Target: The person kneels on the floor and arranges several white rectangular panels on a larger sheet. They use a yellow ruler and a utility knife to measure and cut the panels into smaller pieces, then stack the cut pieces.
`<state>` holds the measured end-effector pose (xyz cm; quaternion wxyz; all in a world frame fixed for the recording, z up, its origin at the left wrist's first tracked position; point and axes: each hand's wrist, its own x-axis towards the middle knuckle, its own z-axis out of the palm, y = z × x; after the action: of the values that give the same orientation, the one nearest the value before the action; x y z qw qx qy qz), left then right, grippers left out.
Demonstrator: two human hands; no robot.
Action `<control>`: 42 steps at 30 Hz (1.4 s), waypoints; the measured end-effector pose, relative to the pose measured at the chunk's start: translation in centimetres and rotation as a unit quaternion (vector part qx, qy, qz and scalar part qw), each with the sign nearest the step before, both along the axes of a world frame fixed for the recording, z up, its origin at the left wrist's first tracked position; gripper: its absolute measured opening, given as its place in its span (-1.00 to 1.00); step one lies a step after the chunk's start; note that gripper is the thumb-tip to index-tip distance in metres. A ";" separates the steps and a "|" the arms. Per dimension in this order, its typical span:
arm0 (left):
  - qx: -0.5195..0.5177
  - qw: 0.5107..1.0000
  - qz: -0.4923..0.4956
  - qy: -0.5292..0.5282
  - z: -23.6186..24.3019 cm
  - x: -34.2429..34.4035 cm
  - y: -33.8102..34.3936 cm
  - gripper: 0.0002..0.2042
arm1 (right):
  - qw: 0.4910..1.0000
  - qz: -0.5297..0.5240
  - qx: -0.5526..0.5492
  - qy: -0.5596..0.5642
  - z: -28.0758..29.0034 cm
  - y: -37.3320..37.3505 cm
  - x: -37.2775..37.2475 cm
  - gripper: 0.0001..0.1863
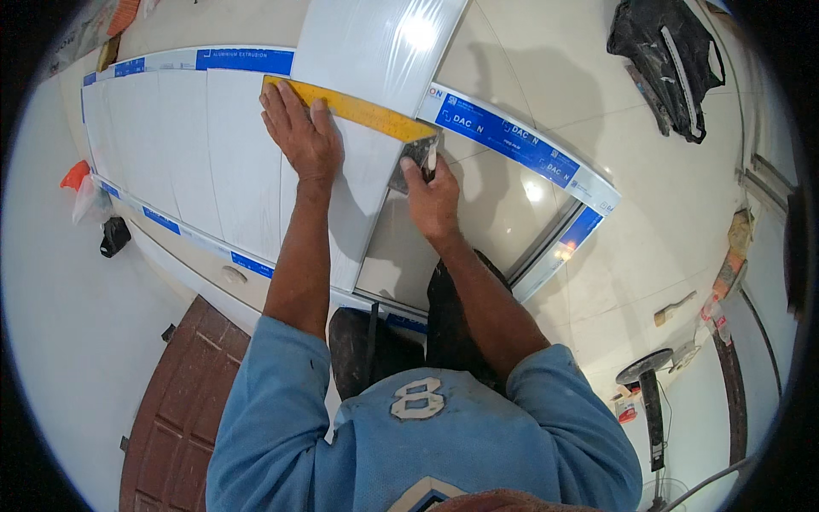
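Left hand point(303, 145) is spread over the left part of the yellow straightedge point(367, 112), which lies across the white panel point(354, 175), seemingly to stop slipping. Right hand point(433, 203) pinches a small pale-and-dark tool point(431, 158), kind unclear, at the straightedge's right end, likely kept close for control.

1 fisheye view | head-worn | faces down | shirt point(486, 435) nearest, floor point(653, 205) farther

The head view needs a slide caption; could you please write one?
A yellow straightedge across a white panel, left hand on it, right hand near its right end.
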<state>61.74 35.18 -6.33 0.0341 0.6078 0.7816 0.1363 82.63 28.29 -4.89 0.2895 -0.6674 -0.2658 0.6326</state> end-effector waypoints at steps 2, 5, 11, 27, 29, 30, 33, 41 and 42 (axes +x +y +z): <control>0.001 1.000 -0.015 0.013 -0.5 -0.4 0.1 -0.25 | 0.999 0.031 0.013 -0.013 -0.3 0.7 0.4 -0.67; -0.013 1.000 -0.024 0.008 -0.3 0.2 0.5 -0.14 | 0.998 -0.012 0.055 0.009 -1.7 0.3 0.0 -0.68; -0.045 0.999 -0.006 0.023 -0.7 -0.4 0.3 -0.01 | 0.999 0.006 0.023 0.033 -1.0 1.1 0.3 -0.71; -0.012 1.000 -0.005 0.022 -0.7 -0.6 0.1 -0.01 | 0.999 0.051 0.003 -0.009 -1.0 1.6 0.9 -0.68; 0.018 1.000 -0.020 0.007 -0.8 -0.4 0.5 0.00 | 0.999 0.034 -0.006 0.030 -1.0 2.1 0.9 -0.66; 0.000 1.000 -0.012 0.010 -1.0 -0.5 0.6 0.00 | 0.999 0.030 -0.009 0.040 -1.0 1.9 0.9 -0.66; -0.005 1.000 -0.012 0.001 -0.2 0.2 0.7 0.00 | 0.998 0.049 -0.026 0.008 -0.3 2.4 1.2 -0.66; -0.006 1.000 0.001 -0.021 0.2 0.2 0.7 0.00 | 0.996 0.048 -0.053 0.058 0.6 3.2 1.4 -0.73; -0.009 1.000 0.002 -0.019 0.2 0.2 0.7 -0.01 | 0.995 0.058 -0.059 0.053 0.6 3.2 1.5 -0.73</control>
<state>61.92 35.87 -6.14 0.0541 0.6028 0.7833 0.1415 84.15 31.54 -4.26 0.2267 -0.6321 -0.2502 0.6975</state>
